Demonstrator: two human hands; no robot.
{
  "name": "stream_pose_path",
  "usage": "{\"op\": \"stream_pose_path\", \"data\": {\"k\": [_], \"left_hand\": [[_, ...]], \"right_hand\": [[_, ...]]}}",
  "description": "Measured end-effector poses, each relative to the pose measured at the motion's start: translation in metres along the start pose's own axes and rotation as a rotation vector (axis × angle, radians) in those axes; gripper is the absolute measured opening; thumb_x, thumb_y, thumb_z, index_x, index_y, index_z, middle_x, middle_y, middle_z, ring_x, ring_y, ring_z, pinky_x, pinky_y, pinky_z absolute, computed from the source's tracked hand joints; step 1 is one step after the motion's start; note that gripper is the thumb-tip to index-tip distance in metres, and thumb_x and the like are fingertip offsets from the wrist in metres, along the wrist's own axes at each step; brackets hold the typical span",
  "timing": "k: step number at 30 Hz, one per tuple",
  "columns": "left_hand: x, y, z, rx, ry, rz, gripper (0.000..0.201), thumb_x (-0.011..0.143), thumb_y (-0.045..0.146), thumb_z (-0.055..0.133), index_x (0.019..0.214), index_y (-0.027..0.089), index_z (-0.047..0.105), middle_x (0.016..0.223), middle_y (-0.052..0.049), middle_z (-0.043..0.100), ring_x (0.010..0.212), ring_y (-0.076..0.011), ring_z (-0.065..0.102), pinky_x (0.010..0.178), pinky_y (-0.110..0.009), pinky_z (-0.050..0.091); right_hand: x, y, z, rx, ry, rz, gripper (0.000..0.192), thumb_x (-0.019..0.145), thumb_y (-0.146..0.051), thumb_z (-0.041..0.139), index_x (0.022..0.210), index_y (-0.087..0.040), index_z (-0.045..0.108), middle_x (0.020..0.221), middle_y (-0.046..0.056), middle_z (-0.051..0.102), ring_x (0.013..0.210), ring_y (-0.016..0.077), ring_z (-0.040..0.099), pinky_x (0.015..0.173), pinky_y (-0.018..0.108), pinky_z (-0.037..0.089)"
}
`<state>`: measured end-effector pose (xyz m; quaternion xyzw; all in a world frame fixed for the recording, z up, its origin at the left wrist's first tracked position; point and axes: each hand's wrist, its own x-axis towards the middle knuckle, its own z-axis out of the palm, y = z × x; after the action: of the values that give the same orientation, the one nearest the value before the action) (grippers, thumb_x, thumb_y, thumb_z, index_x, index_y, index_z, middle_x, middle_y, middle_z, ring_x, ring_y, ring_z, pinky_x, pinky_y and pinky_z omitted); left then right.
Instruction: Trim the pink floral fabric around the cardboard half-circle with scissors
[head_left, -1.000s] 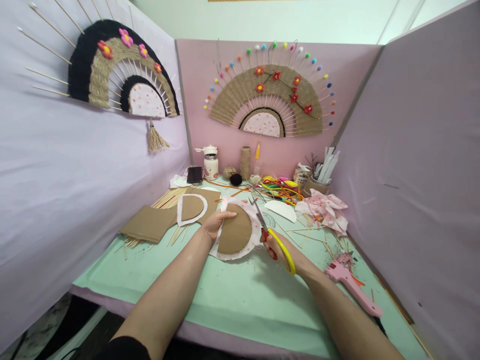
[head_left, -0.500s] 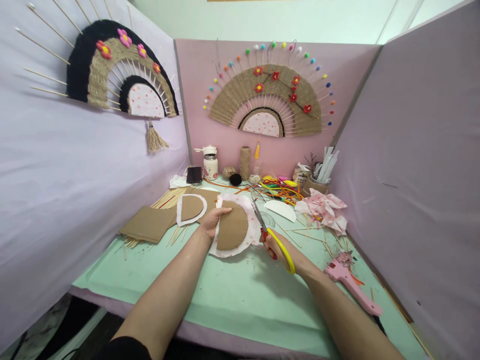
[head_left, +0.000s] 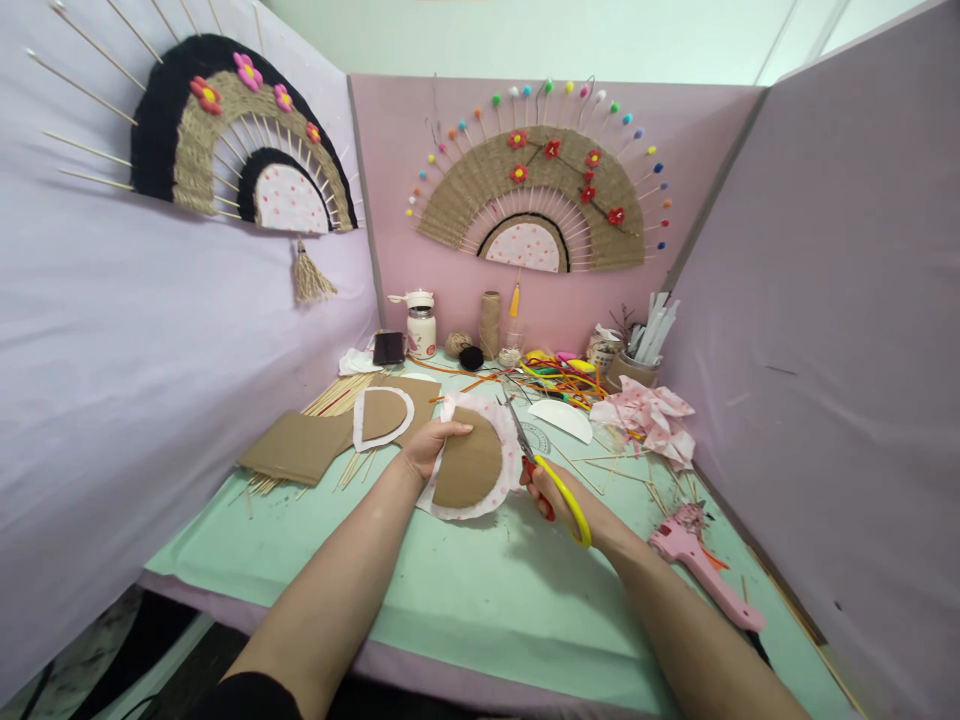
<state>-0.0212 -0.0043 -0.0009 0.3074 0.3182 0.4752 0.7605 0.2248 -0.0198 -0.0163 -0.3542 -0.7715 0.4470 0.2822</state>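
Note:
My left hand [head_left: 435, 445] grips a half-round piece of brown cardboard [head_left: 471, 462] by its straight edge, thumb on top. Behind the cardboard lies white fabric with pink dots [head_left: 511, 440], its border showing all round the curve. My right hand [head_left: 546, 490] is closed on a pair of scissors [head_left: 564, 490] with yellow and red handles. The blades point up and away beside the fabric's right edge, their tips slightly apart. Left of my left hand rests another half-round cardboard piece with a white border [head_left: 383, 418].
Brown cardboard sheets [head_left: 296, 445] lie on thin sticks at the left. A pink glue gun [head_left: 705, 570] is at the right, near crumpled dotted fabric [head_left: 645, 415]. A white half disc [head_left: 561, 420], a bottle [head_left: 421, 328] and twine [head_left: 490, 325] stand or lie farther back.
My left hand has shifted the cardboard and fabric slightly to the right and turned them a little. The scissors have stayed nearly in place, with their blade tips a bit farther apart.

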Motion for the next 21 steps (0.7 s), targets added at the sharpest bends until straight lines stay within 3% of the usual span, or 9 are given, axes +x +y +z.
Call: {"op": "stream_pose_path", "data": {"k": [10,21], "left_hand": [[0.001,0.0,-0.001,0.002,-0.022,0.003,0.026,0.068,0.012,0.067,0.094,0.006,0.068,0.086,-0.015,0.074,0.079,-0.0258,0.07,0.079,-0.037,0.051],[-0.002,0.0,0.005,0.01,0.019,0.011,0.024,0.067,0.011,0.066,0.091,0.007,0.067,0.083,-0.014,0.074,0.074,-0.0248,0.07,0.074,-0.035,0.051]], "right_hand": [[0.001,0.004,0.001,0.082,-0.007,0.028,0.052,0.087,-0.067,0.03,0.082,-0.018,0.048,0.058,-0.005,0.04,0.045,0.0077,0.038,0.041,0.021,0.034],[-0.002,-0.017,-0.001,0.058,0.014,0.128,0.056,0.081,-0.074,0.032,0.074,-0.02,0.045,0.042,-0.007,0.037,0.034,0.0073,0.034,0.034,0.02,0.032]]}}
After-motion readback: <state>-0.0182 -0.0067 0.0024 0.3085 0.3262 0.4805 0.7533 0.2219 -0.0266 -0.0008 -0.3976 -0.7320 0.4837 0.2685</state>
